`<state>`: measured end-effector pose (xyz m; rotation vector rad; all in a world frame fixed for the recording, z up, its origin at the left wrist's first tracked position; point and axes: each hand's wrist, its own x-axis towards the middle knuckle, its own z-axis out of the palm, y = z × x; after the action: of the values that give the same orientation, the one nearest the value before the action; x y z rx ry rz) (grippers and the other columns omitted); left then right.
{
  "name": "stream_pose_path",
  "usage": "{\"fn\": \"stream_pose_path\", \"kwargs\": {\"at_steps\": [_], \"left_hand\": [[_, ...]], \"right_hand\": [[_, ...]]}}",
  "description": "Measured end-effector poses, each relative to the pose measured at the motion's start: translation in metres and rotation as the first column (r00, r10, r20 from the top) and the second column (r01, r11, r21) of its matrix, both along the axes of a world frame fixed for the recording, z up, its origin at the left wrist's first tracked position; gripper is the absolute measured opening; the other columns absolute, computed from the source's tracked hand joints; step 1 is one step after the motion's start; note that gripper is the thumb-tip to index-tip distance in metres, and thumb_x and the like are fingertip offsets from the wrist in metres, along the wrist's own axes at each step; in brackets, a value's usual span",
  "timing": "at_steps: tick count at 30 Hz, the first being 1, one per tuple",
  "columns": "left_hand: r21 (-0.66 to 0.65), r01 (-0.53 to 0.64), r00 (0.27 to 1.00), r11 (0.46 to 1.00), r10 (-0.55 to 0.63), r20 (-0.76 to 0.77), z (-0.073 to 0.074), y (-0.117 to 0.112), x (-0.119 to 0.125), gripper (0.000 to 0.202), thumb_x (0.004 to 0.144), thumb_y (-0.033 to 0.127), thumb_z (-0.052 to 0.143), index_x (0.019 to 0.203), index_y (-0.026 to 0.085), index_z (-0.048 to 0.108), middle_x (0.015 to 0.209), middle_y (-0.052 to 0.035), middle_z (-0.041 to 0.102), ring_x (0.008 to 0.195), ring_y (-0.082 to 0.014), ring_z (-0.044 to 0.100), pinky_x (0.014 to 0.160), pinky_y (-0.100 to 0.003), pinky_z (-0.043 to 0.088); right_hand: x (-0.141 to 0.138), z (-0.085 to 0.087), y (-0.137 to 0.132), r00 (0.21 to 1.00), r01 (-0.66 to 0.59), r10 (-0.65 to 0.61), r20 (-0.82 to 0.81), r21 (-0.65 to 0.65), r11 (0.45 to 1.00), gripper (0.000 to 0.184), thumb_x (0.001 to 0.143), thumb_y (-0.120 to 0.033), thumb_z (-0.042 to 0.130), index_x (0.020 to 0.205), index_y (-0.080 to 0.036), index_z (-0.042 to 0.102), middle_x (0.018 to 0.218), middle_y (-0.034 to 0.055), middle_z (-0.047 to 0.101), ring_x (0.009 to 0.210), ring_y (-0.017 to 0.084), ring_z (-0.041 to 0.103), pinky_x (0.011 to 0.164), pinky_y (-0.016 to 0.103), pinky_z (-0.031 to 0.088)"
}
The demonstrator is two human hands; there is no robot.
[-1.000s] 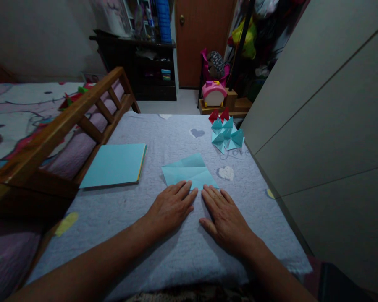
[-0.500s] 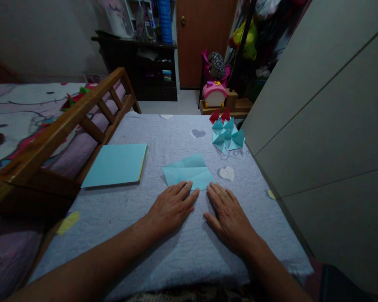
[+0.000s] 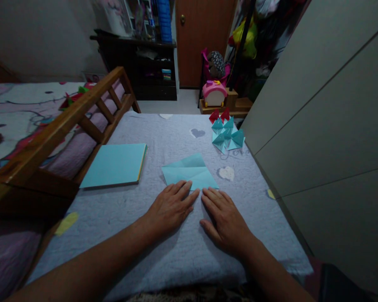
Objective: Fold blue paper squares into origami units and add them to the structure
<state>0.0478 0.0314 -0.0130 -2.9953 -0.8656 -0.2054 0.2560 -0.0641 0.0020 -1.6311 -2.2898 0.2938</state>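
A light-blue sheet of origami paper [image 3: 192, 170], partly folded and creased, lies flat in front of me. My left hand [image 3: 171, 205] is open, palm down, its fingertips pressing on the paper's near left edge. Beside it my right hand [image 3: 225, 218] lies flat and open, with the fingertips touching the near edge and the thumb held apart. The paper's right corner shows beyond my right fingers. Part of the near edge is hidden under my fingers.
To the left lies a stack of coloured paper [image 3: 116, 165], light blue on top. Folded blue paper pieces [image 3: 228, 136] and red paper pieces [image 3: 219, 115] sit at the far right. A wooden bed rail [image 3: 59, 126] borders the left, a pale cabinet [image 3: 327, 126] the right.
My right hand has slid a little left along the paper's near edge, uncovering the right corner. My left hand has stayed in place on the paper.
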Motion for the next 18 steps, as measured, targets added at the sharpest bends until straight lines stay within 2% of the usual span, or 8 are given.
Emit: {"fn": "stream_pose_path", "kwargs": {"at_steps": [8, 18], "left_hand": [[-0.032, 0.004, 1.000, 0.999, -0.005, -0.029, 0.0013, 0.0009, -0.0013, 0.046, 0.104, 0.040, 0.045, 0.148, 0.029, 0.046, 0.152, -0.0070, 0.051, 0.134, -0.0295, 0.049, 0.107, -0.041, 0.036], [-0.071, -0.002, 0.998, 0.997, -0.003, -0.067, 0.0062, 0.0002, -0.0005, 0.045, 0.104, 0.039, 0.043, 0.146, 0.024, 0.049, 0.152, -0.0087, 0.051, 0.135, -0.0317, 0.049, 0.107, -0.043, 0.036]], "right_hand": [[-0.0010, -0.0027, -0.0009, 0.998, 0.010, -0.008, 0.055, -0.037, 0.999, 0.063, 0.094, -0.034, 0.054, 0.151, -0.011, 0.043, 0.158, 0.0133, 0.043, 0.147, 0.028, 0.038, 0.122, 0.049, 0.030], [-0.0002, 0.0013, 0.0004, 0.994, 0.059, -0.053, 0.099, -0.067, 0.996, 0.061, 0.095, -0.038, 0.053, 0.148, -0.010, 0.045, 0.158, 0.0157, 0.042, 0.147, 0.028, 0.037, 0.120, 0.050, 0.032]]}}
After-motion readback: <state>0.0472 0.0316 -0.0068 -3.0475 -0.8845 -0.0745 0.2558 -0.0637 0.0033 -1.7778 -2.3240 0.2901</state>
